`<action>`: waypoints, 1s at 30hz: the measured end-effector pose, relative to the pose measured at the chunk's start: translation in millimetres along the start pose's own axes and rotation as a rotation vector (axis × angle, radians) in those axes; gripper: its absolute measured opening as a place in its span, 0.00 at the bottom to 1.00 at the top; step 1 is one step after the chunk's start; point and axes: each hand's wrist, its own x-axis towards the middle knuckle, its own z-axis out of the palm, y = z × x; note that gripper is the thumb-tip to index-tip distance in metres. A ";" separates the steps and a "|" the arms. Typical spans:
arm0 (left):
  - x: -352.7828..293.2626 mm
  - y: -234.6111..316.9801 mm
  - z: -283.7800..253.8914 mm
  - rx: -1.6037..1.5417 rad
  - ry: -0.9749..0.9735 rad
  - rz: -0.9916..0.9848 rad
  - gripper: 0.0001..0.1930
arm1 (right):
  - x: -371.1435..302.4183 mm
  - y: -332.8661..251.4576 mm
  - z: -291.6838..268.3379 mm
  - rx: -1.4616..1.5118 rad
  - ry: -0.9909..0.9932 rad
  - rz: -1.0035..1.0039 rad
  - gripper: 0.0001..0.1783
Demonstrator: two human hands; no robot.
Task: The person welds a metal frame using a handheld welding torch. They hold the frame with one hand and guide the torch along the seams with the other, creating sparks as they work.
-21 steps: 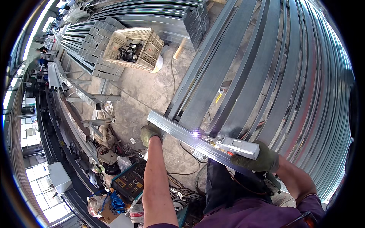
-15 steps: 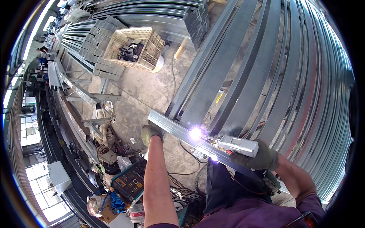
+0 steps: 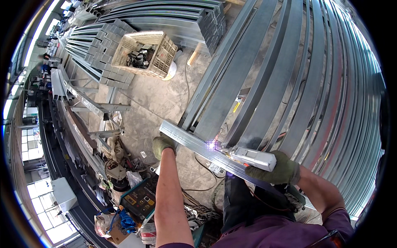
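My right hand (image 3: 278, 168), in a green work glove, is closed round a silver-grey welding torch (image 3: 253, 158). Its tip points left at a galvanized steel crossbar (image 3: 194, 142), where a small purple-white weld spark (image 3: 211, 145) glows with sparks flying up. The crossbar lies across the near ends of several long steel tubes (image 3: 223, 111). At its far left end, my left hand (image 3: 163, 146), also gloved, grips the crossbar from the near side; its fingertips are partly hidden beneath the bar.
Beyond the left hand, a beige plastic crate (image 3: 165, 53) holds dark metal pieces. Stacked steel tubes (image 3: 111, 58) lie behind it. A metal frame stand (image 3: 93, 105) is at the left. A dark control box (image 3: 140, 198) and cables (image 3: 202, 206) lie on the floor near my left arm.
The weld glare has shrunk from a broad white flash to a smaller spark with streaks. The torch and right hand have shifted slightly left. The left hand keeps its place on the crossbar.
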 end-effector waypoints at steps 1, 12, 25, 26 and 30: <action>2.9 -2.9 0.7 -0.007 0.014 -0.005 0.31 | 0.4 -2.4 -0.3 -0.009 -0.010 0.010 0.34; -16.5 11.7 -10.8 -0.054 0.002 -0.020 0.30 | -8.0 44.0 0.3 0.238 0.029 -0.070 0.31; 11.3 -3.9 0.3 0.584 0.009 0.309 0.17 | -52.4 59.8 -32.8 0.278 -0.024 -0.080 0.26; 10.0 -3.9 -0.1 0.627 0.008 0.339 0.17 | -52.9 60.8 -30.5 0.298 -0.033 -0.054 0.27; -4.2 3.6 -11.4 0.650 0.026 0.336 0.15 | -44.8 75.0 -22.3 0.237 0.006 -0.174 0.27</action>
